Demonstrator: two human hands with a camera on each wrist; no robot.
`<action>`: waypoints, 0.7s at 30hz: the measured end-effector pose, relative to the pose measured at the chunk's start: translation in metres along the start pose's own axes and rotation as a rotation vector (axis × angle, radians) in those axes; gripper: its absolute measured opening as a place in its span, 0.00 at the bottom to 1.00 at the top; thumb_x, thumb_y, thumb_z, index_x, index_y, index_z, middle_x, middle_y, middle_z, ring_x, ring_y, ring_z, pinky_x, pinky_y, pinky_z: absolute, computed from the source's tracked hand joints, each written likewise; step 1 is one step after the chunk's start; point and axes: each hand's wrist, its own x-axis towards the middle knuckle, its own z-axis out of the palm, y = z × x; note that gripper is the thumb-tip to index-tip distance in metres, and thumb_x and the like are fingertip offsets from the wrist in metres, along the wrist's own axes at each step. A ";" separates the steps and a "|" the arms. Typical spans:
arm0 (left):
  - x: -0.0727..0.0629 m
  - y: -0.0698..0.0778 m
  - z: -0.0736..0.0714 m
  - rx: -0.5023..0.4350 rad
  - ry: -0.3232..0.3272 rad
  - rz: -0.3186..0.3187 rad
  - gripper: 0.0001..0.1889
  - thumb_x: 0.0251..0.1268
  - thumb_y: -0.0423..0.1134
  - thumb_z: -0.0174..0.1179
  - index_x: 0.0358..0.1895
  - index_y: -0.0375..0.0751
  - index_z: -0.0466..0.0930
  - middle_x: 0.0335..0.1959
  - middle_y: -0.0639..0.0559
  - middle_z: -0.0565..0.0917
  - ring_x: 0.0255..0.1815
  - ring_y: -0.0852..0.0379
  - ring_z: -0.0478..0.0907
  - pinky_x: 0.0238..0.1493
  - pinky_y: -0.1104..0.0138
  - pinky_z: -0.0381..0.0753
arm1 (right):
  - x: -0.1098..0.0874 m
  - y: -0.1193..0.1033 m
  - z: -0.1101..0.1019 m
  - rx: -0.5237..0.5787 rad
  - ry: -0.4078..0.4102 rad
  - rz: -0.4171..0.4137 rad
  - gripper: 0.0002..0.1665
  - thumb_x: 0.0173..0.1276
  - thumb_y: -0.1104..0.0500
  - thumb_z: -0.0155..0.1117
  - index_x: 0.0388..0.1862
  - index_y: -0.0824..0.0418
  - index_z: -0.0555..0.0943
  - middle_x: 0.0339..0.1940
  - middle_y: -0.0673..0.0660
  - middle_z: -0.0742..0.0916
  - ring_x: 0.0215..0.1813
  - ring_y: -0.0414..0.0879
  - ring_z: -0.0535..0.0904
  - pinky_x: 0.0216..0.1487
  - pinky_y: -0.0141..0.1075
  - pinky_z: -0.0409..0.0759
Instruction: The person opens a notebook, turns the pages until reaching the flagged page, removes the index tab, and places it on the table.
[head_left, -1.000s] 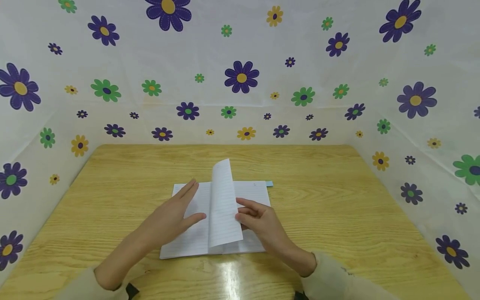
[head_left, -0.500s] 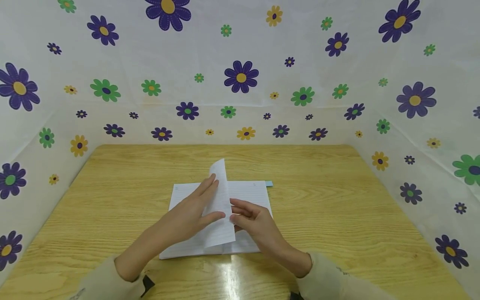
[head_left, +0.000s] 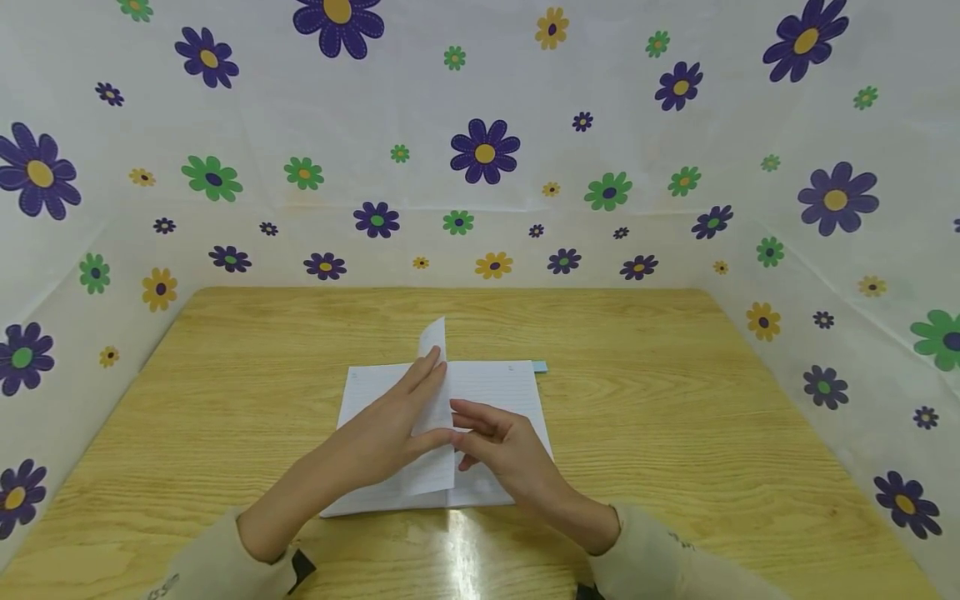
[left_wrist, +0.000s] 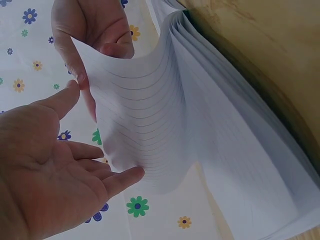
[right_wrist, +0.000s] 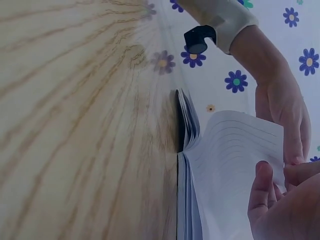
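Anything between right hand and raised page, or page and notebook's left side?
Nothing visible between the right hand and the page: it is at the page's free edge. The left hand stands between the page and the left side of the notebook.

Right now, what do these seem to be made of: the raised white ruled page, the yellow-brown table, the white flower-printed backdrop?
The raised white ruled page: apparently matte paper, thin and softly bending. The yellow-brown table: wood or wood-look laminate, glossy, with grain lines and a bright reflection. The white flower-printed backdrop: creased, fairly dull sheet, cloth or plastic; I cannot tell which.
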 end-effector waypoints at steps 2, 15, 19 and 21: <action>0.000 0.001 -0.001 -0.003 -0.003 -0.005 0.49 0.73 0.61 0.61 0.82 0.33 0.49 0.86 0.46 0.41 0.84 0.46 0.44 0.77 0.50 0.60 | 0.000 -0.001 0.001 0.000 -0.008 -0.006 0.29 0.76 0.67 0.62 0.74 0.71 0.72 0.65 0.71 0.81 0.45 0.42 0.86 0.42 0.33 0.86; -0.002 0.002 -0.001 -0.007 -0.025 -0.020 0.43 0.77 0.53 0.61 0.83 0.35 0.51 0.86 0.43 0.43 0.84 0.42 0.43 0.76 0.47 0.61 | -0.002 0.000 0.001 -0.010 -0.032 -0.023 0.25 0.80 0.66 0.58 0.73 0.69 0.74 0.63 0.68 0.83 0.46 0.41 0.85 0.43 0.32 0.85; -0.004 0.003 -0.001 -0.006 -0.041 -0.040 0.41 0.79 0.57 0.55 0.83 0.39 0.52 0.86 0.44 0.40 0.85 0.44 0.40 0.76 0.46 0.60 | -0.003 0.001 -0.001 -0.023 -0.024 -0.015 0.24 0.80 0.68 0.56 0.72 0.72 0.73 0.65 0.70 0.82 0.46 0.41 0.85 0.44 0.34 0.86; -0.004 0.004 -0.001 -0.016 -0.049 -0.064 0.42 0.79 0.63 0.50 0.84 0.42 0.51 0.86 0.46 0.39 0.85 0.45 0.39 0.77 0.45 0.60 | -0.003 0.002 -0.002 -0.041 -0.024 -0.008 0.25 0.80 0.69 0.54 0.72 0.74 0.71 0.64 0.70 0.82 0.45 0.42 0.84 0.46 0.35 0.86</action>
